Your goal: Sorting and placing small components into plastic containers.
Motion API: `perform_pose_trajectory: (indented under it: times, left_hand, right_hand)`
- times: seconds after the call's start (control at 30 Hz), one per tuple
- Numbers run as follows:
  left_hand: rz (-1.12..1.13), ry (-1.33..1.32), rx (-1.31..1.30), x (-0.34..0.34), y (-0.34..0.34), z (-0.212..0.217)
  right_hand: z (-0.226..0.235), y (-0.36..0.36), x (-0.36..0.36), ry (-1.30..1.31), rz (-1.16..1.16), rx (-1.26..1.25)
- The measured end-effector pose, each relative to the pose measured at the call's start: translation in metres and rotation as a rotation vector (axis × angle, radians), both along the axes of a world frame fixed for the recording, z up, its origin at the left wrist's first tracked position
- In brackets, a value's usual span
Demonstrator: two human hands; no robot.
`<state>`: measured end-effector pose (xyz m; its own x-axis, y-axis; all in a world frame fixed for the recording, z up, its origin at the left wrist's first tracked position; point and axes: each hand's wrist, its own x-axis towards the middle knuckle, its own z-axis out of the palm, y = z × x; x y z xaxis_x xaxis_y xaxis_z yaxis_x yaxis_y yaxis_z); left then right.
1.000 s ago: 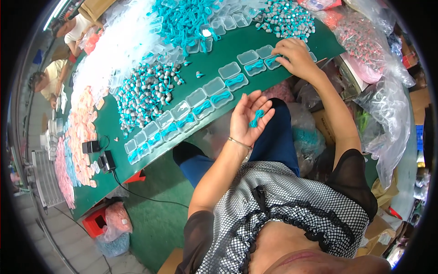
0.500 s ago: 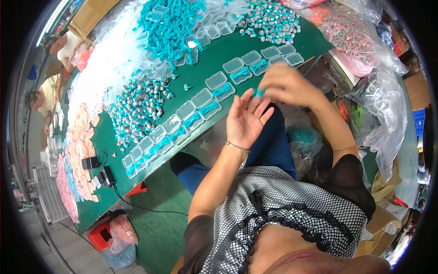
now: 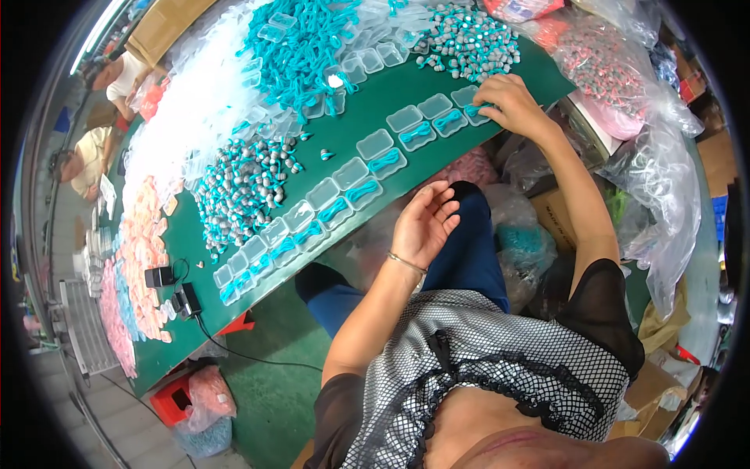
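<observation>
Now at the row of clear boxes.
Right hand [image 3: 512,105] presses fingers onto the far-right clear box [image 3: 476,105] on the green desk [image 3: 391,102]; left hand [image 3: 422,227], spread and empty, hovers nearer, off its edge.

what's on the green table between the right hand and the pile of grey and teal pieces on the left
In the head view, a row of clear plastic cases, most holding teal cords, runs along the green table edge from the right hand toward the grey-and-teal pile.
</observation>
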<state>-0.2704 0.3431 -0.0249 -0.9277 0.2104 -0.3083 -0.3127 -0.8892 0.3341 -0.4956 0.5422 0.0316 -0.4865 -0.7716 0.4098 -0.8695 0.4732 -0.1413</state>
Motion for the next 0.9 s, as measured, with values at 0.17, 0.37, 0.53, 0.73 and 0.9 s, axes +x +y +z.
perform_pose_trajectory:
  times: [0.17, 0.37, 0.53, 0.73, 0.9]
  left_hand:
    - [-0.003, 0.018, -0.009, 0.001, 0.001, 0.000]
    - [0.010, 0.010, -0.024, 0.007, -0.007, 0.004]
    - [0.020, 0.022, -0.014, 0.016, -0.012, -0.001]
    - [0.030, 0.062, -0.019, 0.036, -0.020, -0.001]
    - [0.114, 0.065, -0.056, 0.055, -0.039, 0.000]
  right_hand:
    - [0.003, 0.000, 0.003, -0.042, -0.020, -0.038]
    - [0.012, -0.007, 0.005, -0.012, -0.009, 0.029]
    - [0.030, -0.065, -0.001, -0.081, 0.026, -0.178]
    - [-0.010, -0.208, -0.031, -0.431, 0.017, -0.292]
    - [-0.023, -0.256, -0.033, -0.279, -0.404, -0.111]
